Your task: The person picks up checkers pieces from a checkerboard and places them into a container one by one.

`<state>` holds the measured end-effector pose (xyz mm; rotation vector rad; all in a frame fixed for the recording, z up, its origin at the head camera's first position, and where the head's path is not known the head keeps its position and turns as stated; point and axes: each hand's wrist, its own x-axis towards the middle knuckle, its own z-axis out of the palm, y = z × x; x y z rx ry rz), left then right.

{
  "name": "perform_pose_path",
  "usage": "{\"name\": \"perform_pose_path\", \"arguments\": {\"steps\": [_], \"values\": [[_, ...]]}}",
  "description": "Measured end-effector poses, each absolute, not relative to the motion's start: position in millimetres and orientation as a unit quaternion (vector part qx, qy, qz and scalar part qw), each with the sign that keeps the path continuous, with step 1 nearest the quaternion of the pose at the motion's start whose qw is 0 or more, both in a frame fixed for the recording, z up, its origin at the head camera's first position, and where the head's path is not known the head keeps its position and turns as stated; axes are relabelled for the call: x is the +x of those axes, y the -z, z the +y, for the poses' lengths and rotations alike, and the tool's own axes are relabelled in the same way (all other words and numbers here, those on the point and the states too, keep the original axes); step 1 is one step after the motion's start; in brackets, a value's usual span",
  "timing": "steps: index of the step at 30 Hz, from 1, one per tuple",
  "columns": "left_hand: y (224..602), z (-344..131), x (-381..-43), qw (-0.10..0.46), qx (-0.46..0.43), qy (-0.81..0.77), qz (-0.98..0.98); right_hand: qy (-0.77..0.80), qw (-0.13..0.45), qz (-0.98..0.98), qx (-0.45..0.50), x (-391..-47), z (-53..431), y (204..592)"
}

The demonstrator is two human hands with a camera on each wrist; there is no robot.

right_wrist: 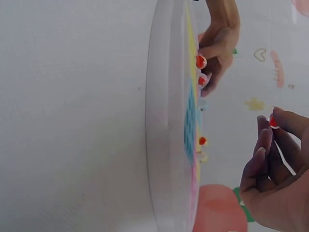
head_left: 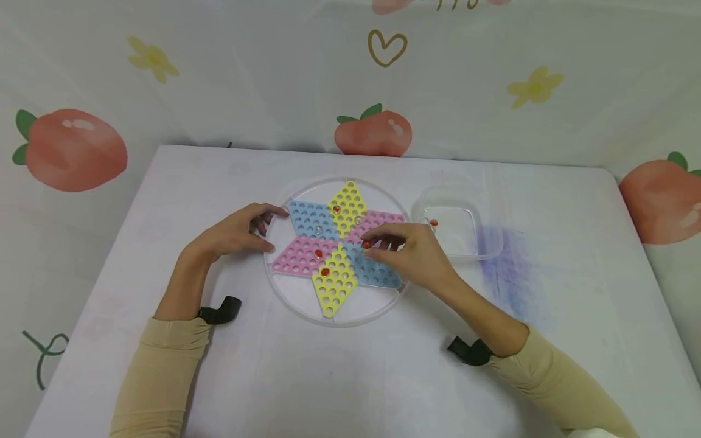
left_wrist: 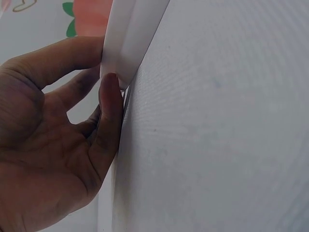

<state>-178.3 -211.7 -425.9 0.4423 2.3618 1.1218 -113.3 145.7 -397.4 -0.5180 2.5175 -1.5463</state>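
Note:
A Chinese checkers board (head_left: 283, 304), round and clear-rimmed with a pink, blue and yellow star, lies on the table. Above its blue lower-right section, my right hand (head_left: 411, 249) pinches a red-and-clear marble (right_wrist: 273, 121) between thumb and fingertips. The marble hangs clear of the board in the right wrist view. My left hand (head_left: 237, 230) touches the board's left rim with thumb and fingers spread apart. Several marbles sit in the board's holes, among them a red one (head_left: 325, 272) on yellow, another red one (head_left: 319, 254) on pink and a clear one (head_left: 319, 230) on blue.
To the board's right stands a clear plastic container (head_left: 491, 250) with a red marble (head_left: 434, 222) and a pale one at its left side. A blue-purple stain (head_left: 509, 274) marks the white table (head_left: 339, 377). A fruit-printed cloth (head_left: 263, 79) hangs behind.

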Motion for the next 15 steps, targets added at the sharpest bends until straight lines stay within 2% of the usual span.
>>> {"name": "perform_pose_path", "arguments": {"steps": [8, 15], "values": [[426, -211, -179, 0.242, 0.159, -0.406, 0.867, 0.531, 0.036, 0.826, -0.188, -115, 158, 391], [428, -212, -180, 0.246, 0.154, -0.401, 0.869, 0.532, 0.023, 0.832, -0.156, -116, 173, 389]]}}
